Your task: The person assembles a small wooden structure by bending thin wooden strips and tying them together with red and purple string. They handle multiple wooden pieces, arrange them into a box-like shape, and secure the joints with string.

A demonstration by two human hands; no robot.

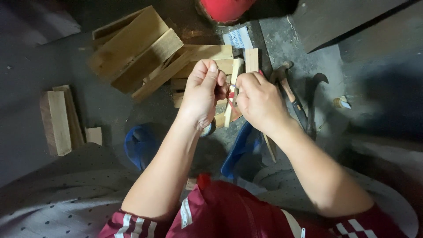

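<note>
your left hand (203, 94) and right hand (259, 100) meet above the floor (26, 132), knuckles nearly touching, both closed in a narrow pinch around a thin wooden stick (234, 94) that stands almost upright between them. a small red-and-blue piece (231, 88) shows in the gap between the fingertips; what it is cannot be told. directly beneath and behind the hands lies a loose pile of wooden planks (145, 55), its long edges fanning toward the far left of the floor. two short wood blocks (59, 119) sit well apart from the pile, near the floor's left edge, with a smaller offcut (94, 135) just beside them. to the right of your right hand, a hammer (288, 90) and a dark curved pry bar (313, 103) lie side by side, close to your wrist. a red round object (224, 9) sits at the far edge, a white printed packet (238, 39) just below it. blue sandals (140, 145) rest near your knees. bare floor lies open on the left, between the pile and the blocks, and on the far right past the tools.
</note>
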